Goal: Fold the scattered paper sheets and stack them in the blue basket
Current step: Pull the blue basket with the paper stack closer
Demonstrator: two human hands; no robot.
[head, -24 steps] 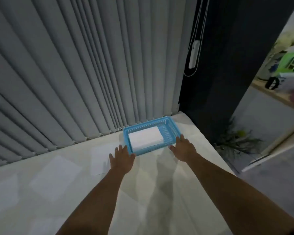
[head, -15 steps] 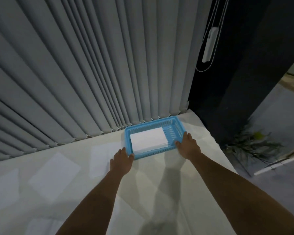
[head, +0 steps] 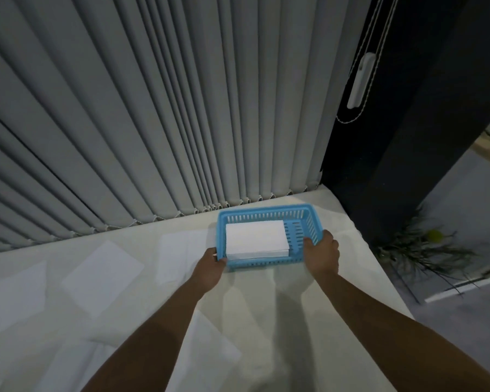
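Observation:
The blue basket (head: 269, 212) stands at the far right of the white table, close to the blinds. A stack of folded white paper (head: 255, 241) fills its left part. My left hand (head: 209, 269) grips the basket's near left corner, fingers curled over the rim. My right hand (head: 323, 255) grips the near right corner, thumb inside the rim. Several unfolded paper sheets lie flat on the table: one (head: 104, 274) at mid left, one (head: 178, 254) just left of the basket, one (head: 210, 355) between my forearms.
Grey vertical blinds (head: 153, 123) hang right behind the table. A dark pillar (head: 393, 137) with a blind cord stands at the right. The table's right edge (head: 379, 267) drops to the floor, where a plant (head: 425, 250) lies.
Both hands have reached forward from the table in front of the basket and closed on its two near corners. The camera has tilted and moved closer.

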